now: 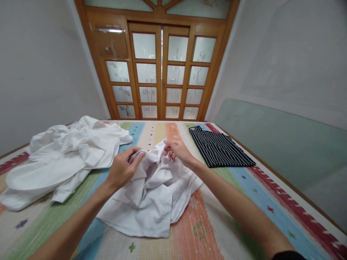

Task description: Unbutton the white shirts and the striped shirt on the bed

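A white shirt (154, 198) lies crumpled in front of me, its lower edge spread on the striped cloth and its upper part lifted. My left hand (126, 166) pinches the raised fabric on the left between thumb and fingers. On the right, my right hand (175, 150) grips another bit of the same edge, near what looks like the collar. Folds hide the inside of the shirt and part of the fingertips.
Another white garment (67, 151) is heaped at the left. At the right lies a folded black garment with white stripes (221, 148). All rest on a colourful striped cloth (206, 224). Walls flank both sides, and wooden glass-paned doors (162, 72) stand beyond.
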The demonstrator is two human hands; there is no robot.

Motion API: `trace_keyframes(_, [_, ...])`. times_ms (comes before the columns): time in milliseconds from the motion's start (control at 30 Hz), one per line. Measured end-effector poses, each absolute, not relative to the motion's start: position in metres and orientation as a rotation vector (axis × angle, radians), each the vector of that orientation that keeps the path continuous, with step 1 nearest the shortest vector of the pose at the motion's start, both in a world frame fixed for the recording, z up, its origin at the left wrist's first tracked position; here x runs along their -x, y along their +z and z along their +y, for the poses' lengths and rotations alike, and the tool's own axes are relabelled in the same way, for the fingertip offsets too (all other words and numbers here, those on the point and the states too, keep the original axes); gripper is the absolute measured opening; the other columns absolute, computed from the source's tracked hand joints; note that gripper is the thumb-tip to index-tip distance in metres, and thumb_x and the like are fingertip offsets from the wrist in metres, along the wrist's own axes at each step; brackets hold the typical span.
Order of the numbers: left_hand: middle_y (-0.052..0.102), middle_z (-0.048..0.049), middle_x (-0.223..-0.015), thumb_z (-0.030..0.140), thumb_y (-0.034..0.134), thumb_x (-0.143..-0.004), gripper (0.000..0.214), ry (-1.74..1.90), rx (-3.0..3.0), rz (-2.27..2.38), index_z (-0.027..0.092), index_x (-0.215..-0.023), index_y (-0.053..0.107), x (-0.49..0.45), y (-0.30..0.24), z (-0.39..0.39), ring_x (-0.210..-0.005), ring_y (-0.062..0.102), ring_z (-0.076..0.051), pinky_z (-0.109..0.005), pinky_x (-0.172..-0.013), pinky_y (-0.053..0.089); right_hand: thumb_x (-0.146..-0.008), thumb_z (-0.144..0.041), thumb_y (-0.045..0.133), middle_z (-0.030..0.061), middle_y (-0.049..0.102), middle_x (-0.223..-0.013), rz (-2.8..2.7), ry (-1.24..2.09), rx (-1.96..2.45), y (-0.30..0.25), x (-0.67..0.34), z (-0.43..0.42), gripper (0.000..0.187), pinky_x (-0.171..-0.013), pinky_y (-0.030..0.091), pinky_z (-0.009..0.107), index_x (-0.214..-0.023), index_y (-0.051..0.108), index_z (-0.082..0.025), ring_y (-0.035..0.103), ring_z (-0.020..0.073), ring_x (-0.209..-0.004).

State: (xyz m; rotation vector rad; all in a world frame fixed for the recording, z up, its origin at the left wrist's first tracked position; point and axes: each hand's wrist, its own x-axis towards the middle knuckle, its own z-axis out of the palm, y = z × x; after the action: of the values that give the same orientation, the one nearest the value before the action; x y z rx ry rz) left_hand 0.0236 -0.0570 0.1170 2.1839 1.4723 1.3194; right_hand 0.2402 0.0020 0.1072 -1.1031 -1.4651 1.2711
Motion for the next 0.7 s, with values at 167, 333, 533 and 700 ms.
trace_keyframes(167, [0.067, -0.0014, -0.078, 0.044, 0.052, -0.089, 0.027, 1.243, -2.229, 1.312, 0.019, -0.087, 0.063, -0.024, 0.116, -0.061, -0.065, 0.057, -0.015, -0.024, -0.064, 0.045, -0.081, -0.043, 0.064, -0.0021, 0.055, -0.042, -1.781, 1.484, 1.202, 0.097, -0.223, -0.009, 0.038, -0.029, 0.030, 0.018, -0.055, 0.056, -0.016, 0.046, 0.0078, -0.031])
trace_keyframes(333, [0.068, -0.0065, -0.098, 0.036, 0.052, -0.086, 0.021, 1.026, -2.433, 1.067, 0.020, -0.076, 0.062, -0.013, 0.122, -0.065, -0.088, 0.061, -0.020, -0.029, -0.079, 0.046, -0.078, -0.024, 0.061, -0.0055, 0.052, -0.042, -1.537, 1.670, 1.151, 0.088, -0.223, -0.001, 0.028, -0.029, 0.022, 0.015, -0.053, 0.051, -0.016, 0.036, 0.0031, -0.029])
trace_keyframes(533, [0.071, -0.0049, -0.088, 0.045, 0.056, -0.085, 0.026, 0.721, -2.448, 1.199, 0.021, -0.082, 0.064, -0.022, 0.115, -0.064, -0.083, 0.064, -0.022, -0.031, -0.077, 0.045, -0.071, -0.020, 0.063, -0.0024, 0.060, -0.050, -1.451, 1.533, 1.063, 0.091, -0.219, -0.009, 0.016, -0.033, 0.032, 0.014, -0.058, 0.055, -0.016, 0.050, 0.0062, -0.038])
trace_keyframes(700, [0.067, -0.0021, -0.067, 0.046, 0.048, -0.090, 0.034, 0.794, -2.342, 1.380, 0.018, -0.078, 0.065, -0.043, 0.098, -0.051, -0.061, 0.058, -0.017, -0.026, -0.060, 0.039, -0.067, -0.026, 0.062, -0.0007, 0.061, -0.049, -1.422, 1.513, 1.039, 0.092, -0.215, -0.015, 0.015, -0.034, 0.037, 0.017, -0.056, 0.061, -0.015, 0.052, 0.0089, -0.039])
